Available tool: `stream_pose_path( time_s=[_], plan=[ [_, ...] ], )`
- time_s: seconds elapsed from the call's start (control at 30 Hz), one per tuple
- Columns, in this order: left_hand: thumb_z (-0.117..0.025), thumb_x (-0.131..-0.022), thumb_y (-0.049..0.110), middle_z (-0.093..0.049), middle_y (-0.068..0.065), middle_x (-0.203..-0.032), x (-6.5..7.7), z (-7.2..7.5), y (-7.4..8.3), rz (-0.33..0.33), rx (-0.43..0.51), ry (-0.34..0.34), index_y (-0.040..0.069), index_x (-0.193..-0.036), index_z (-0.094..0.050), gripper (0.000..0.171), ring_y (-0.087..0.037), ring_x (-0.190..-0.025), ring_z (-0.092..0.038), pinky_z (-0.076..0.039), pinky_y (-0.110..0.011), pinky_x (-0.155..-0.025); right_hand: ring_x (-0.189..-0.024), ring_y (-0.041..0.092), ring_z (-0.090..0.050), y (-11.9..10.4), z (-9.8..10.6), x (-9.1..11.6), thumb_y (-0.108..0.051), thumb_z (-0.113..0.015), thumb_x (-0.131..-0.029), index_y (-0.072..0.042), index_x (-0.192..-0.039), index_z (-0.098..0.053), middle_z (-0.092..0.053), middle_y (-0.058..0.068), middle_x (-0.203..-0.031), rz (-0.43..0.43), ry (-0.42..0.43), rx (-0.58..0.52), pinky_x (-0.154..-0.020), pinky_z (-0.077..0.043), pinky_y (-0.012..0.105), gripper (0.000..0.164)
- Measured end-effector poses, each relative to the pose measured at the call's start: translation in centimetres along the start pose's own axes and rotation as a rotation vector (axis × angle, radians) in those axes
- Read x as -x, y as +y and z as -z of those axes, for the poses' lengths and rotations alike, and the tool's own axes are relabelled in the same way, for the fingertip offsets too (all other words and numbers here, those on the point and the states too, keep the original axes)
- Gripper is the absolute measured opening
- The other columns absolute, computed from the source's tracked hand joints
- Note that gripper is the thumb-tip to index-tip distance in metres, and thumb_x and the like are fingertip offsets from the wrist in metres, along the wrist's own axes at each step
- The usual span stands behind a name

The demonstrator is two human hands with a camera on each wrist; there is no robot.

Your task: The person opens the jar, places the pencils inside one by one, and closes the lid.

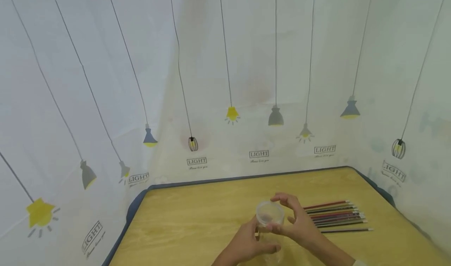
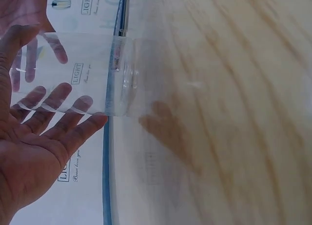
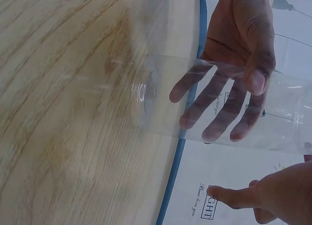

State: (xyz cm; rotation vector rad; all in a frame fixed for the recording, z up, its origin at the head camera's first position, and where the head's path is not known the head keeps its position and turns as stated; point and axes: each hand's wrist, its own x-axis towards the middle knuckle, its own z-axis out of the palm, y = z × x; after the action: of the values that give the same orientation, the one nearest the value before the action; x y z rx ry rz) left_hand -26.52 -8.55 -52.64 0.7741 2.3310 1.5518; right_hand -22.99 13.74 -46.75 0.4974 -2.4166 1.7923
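Observation:
A clear cylindrical plastic jar (image 1: 273, 240) stands near the front of the wooden table, its base apparently on or just above the surface. My left hand (image 1: 244, 240) holds the jar's body from the left, thumb across the front and fingers behind, as the right wrist view shows through the clear wall (image 3: 165, 115). At the top is a round translucent lid (image 1: 270, 212). My right hand (image 1: 299, 225) grips its edge, with the thumb at the near side and the index finger at the far side. The lid's lower edge is partly hidden by the fingers.
Several dark and coloured pencils (image 1: 334, 215) with pale ends lie side by side right of the jar, one a little apart in front. The table (image 1: 190, 215) has a blue edge. White sheeting (image 1: 246, 74) printed with lamps surrounds it.

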Motion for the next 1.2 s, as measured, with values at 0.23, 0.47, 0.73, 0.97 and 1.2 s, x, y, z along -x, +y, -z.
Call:
stream_pose_path(
  time_s=[0.23, 0.47, 0.73, 0.97, 1.2],
  plan=[
    [-0.090, -0.091, 0.043, -0.062, 0.022, -0.153, -0.3, -0.2, -0.4, 0.032, 0.078, -0.032, 0.049, -0.159, -0.047, 0.081, -0.022, -0.138, -0.064, -0.052, -0.069, -0.113, -0.159, 0.056, -0.032, 0.2, -0.1, -0.4, -0.024, -0.092, -0.091, -0.017, -0.150, -0.056, -0.034, 0.018, -0.176, -0.041, 0.000, -0.016, -0.109, -0.041, 0.089, 0.069],
    [-0.090, -0.093, 0.038, -0.058, 0.020, -0.159, -1.0, -1.0, -0.5, -0.046, 0.231, -0.050, 0.051, -0.162, -0.041, 0.086, -0.026, -0.153, -0.050, -0.044, -0.074, -0.121, -0.159, 0.056, -0.031, 0.3, 0.1, -0.3, -0.024, -0.090, -0.093, -0.018, -0.153, -0.053, -0.035, 0.019, -0.174, -0.047, -0.022, -0.026, -0.108, -0.041, 0.091, 0.071],
    [-0.088, -0.094, 0.026, -0.052, 0.015, -0.166, -1.5, -1.9, -1.2, -0.083, 0.395, -0.051, 0.047, -0.164, -0.039, 0.088, -0.026, -0.157, -0.044, -0.045, -0.064, -0.125, -0.158, 0.058, -0.028, 0.3, 0.2, -0.2, -0.023, -0.085, -0.097, -0.018, -0.157, -0.051, -0.032, 0.020, -0.174, -0.028, -0.056, -0.025, -0.106, -0.037, 0.095, 0.069],
    [-0.085, -0.093, 0.021, -0.051, 0.012, -0.165, -1.6, -2.2, -1.4, -0.087, 0.349, -0.026, 0.044, -0.163, -0.040, 0.086, -0.027, -0.151, -0.049, -0.050, -0.057, -0.121, -0.159, 0.063, -0.025, 0.3, 0.3, 0.1, -0.027, -0.081, -0.100, -0.024, -0.163, -0.047, -0.030, 0.019, -0.176, 0.003, -0.073, 0.005, -0.104, -0.033, 0.098, 0.072],
    [-0.086, -0.094, 0.019, -0.051, 0.005, -0.163, -1.6, -2.3, -1.6, -0.066, 0.385, -0.023, 0.042, -0.163, -0.039, 0.087, -0.034, -0.149, -0.052, -0.059, -0.052, -0.113, -0.156, 0.056, -0.036, 0.4, -0.3, 0.1, -0.025, -0.092, -0.091, -0.016, -0.148, -0.045, -0.035, 0.019, -0.174, -0.016, 0.009, 0.021, -0.104, -0.040, 0.092, 0.074]
  ],
)
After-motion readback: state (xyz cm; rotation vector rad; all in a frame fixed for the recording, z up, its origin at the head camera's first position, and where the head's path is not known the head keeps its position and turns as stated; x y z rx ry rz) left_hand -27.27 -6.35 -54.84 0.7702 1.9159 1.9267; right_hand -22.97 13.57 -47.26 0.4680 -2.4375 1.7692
